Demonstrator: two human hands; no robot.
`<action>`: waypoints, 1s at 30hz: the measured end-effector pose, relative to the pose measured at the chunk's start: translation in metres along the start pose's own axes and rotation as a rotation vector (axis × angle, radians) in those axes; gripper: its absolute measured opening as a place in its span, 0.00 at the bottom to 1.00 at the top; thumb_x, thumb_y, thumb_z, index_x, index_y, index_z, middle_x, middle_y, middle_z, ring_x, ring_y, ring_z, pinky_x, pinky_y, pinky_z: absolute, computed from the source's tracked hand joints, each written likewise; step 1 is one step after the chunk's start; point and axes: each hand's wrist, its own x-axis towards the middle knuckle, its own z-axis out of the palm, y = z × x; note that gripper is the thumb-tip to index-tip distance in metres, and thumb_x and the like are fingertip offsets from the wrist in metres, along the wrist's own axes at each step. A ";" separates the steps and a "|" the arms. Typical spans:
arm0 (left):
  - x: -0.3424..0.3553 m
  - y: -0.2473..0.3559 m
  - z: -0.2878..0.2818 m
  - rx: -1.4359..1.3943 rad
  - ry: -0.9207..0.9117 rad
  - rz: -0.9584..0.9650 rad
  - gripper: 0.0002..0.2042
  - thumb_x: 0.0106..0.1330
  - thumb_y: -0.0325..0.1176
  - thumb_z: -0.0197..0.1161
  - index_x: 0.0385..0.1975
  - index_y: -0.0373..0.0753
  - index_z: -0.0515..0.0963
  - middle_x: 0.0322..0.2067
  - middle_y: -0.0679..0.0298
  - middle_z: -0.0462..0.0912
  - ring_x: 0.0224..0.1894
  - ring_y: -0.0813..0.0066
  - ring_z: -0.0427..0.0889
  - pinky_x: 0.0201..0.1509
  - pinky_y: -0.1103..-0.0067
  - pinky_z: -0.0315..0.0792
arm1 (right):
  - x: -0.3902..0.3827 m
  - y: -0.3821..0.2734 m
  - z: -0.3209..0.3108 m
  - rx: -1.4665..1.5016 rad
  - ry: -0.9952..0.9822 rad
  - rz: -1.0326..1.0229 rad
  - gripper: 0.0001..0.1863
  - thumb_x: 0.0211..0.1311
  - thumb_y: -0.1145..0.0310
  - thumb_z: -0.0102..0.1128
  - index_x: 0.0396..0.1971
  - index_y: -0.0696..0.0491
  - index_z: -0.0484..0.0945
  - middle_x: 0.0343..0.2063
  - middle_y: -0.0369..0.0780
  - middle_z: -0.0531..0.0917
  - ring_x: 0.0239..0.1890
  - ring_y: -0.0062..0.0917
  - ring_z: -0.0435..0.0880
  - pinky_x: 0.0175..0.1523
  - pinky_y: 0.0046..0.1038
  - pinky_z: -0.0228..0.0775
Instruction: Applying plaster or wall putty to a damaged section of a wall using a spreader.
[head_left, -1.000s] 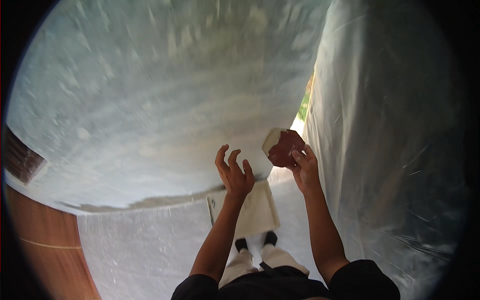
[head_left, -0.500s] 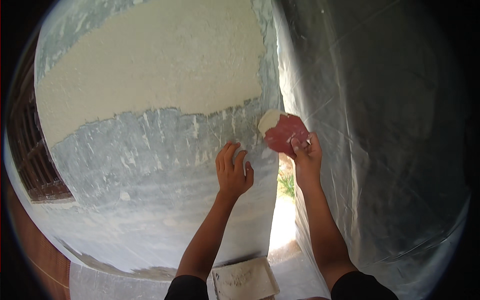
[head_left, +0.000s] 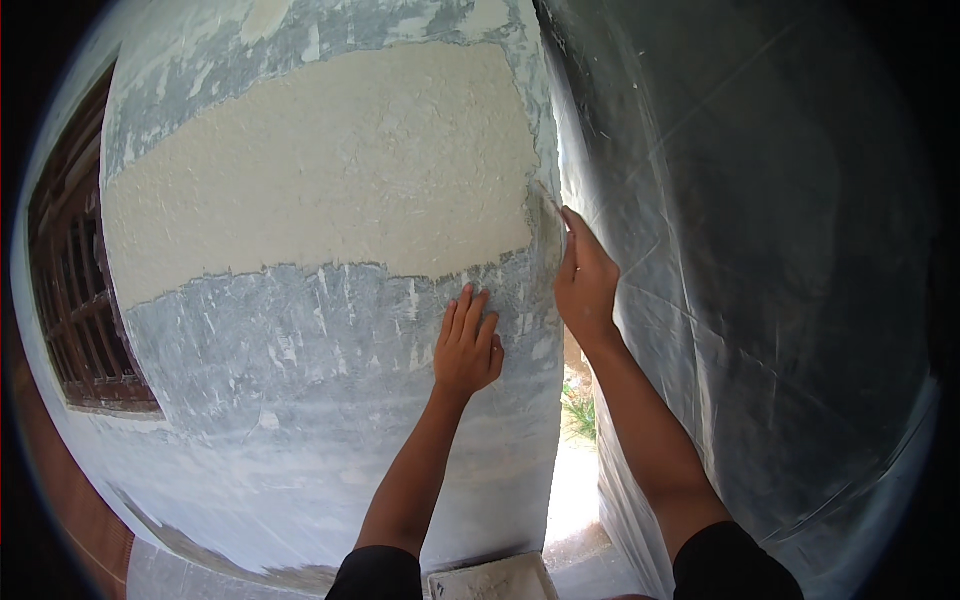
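The right hand [head_left: 587, 283] is raised near the right edge of the wall [head_left: 340, 390], and its grip is clenched on a thin flat tool [head_left: 551, 201]. This tool is seen almost from its edge, so only a narrow strip of it shows; it leans with its upper end toward the left. The upper end is at the right border of a cream-coloured patch [head_left: 330, 165] on the wall, and it looks to meet the surface there, although the exact contact is too small to tell.

The left hand [head_left: 467, 345] is lower and more to the left, with its back toward the camera. Its grip is released: the fingers are extended upward, just below the lower border of the patch. Whether the fingertips press on the wall, I cannot tell.

The patch is wide, with ragged borders and a rough texture; around it the wall is grey-blue with pale streaks. At the left there is a dark brown window [head_left: 88, 285] with bars. At the right hangs a large plastic sheet [head_left: 770, 260], wrinkled and dark in its upper part. Between the wall and the sheet is a bright narrow gap, where a green plant [head_left: 579, 412] is visible. At the bottom, a pale tray [head_left: 495, 582] stands near the foot of the wall, partly cut by the lower edge of the view.
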 end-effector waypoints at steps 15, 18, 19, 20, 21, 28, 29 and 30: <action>-0.001 -0.002 0.003 0.003 0.008 0.003 0.15 0.57 0.32 0.55 0.44 0.34 0.73 0.62 0.49 0.69 0.69 0.47 0.61 0.71 0.55 0.55 | -0.023 0.019 0.050 -0.342 0.055 -0.257 0.25 0.52 0.85 0.55 0.54 0.61 0.75 0.50 0.50 0.81 0.56 0.44 0.79 0.58 0.43 0.73; -0.001 -0.001 0.001 -0.007 0.007 0.002 0.15 0.57 0.32 0.55 0.43 0.34 0.73 0.62 0.48 0.69 0.69 0.46 0.62 0.71 0.55 0.56 | -0.029 0.026 0.052 -0.359 0.016 -0.255 0.25 0.51 0.84 0.56 0.54 0.61 0.76 0.52 0.50 0.80 0.58 0.44 0.77 0.61 0.44 0.70; 0.000 -0.002 0.002 -0.007 0.006 0.001 0.15 0.57 0.32 0.55 0.43 0.34 0.73 0.62 0.48 0.69 0.69 0.46 0.62 0.71 0.55 0.56 | -0.030 0.030 0.053 -0.357 -0.001 -0.268 0.25 0.51 0.84 0.56 0.54 0.61 0.76 0.53 0.50 0.79 0.59 0.44 0.77 0.62 0.44 0.69; 0.000 -0.002 0.002 -0.011 0.015 0.003 0.15 0.57 0.32 0.55 0.43 0.34 0.73 0.62 0.48 0.69 0.69 0.46 0.62 0.70 0.54 0.56 | -0.031 0.033 0.054 -0.355 -0.019 -0.281 0.26 0.50 0.84 0.56 0.54 0.61 0.76 0.53 0.50 0.79 0.59 0.44 0.76 0.63 0.44 0.68; 0.000 -0.002 0.003 -0.016 0.022 0.003 0.15 0.57 0.32 0.55 0.43 0.34 0.73 0.62 0.48 0.70 0.69 0.46 0.62 0.70 0.54 0.56 | -0.033 0.035 0.054 -0.354 -0.023 -0.278 0.26 0.50 0.84 0.56 0.54 0.61 0.76 0.53 0.50 0.79 0.59 0.44 0.76 0.63 0.44 0.68; -0.001 -0.002 0.003 -0.025 0.027 -0.003 0.14 0.57 0.32 0.55 0.42 0.35 0.73 0.61 0.49 0.70 0.68 0.47 0.62 0.70 0.54 0.57 | -0.044 0.041 0.047 -0.313 -0.086 -0.278 0.27 0.49 0.86 0.55 0.54 0.61 0.75 0.53 0.51 0.79 0.59 0.45 0.76 0.64 0.45 0.67; 0.000 -0.001 0.003 -0.024 0.031 0.001 0.14 0.57 0.32 0.55 0.42 0.35 0.73 0.61 0.49 0.70 0.68 0.46 0.62 0.70 0.54 0.57 | -0.045 0.041 0.043 -0.308 -0.096 -0.272 0.27 0.48 0.87 0.55 0.54 0.61 0.76 0.52 0.51 0.79 0.59 0.45 0.76 0.64 0.45 0.67; 0.000 -0.001 0.003 -0.023 0.035 0.005 0.14 0.57 0.32 0.55 0.42 0.35 0.73 0.61 0.49 0.70 0.68 0.46 0.62 0.70 0.54 0.57 | -0.046 0.039 0.039 -0.309 -0.100 -0.271 0.27 0.48 0.87 0.55 0.54 0.61 0.76 0.52 0.51 0.79 0.59 0.45 0.76 0.64 0.45 0.67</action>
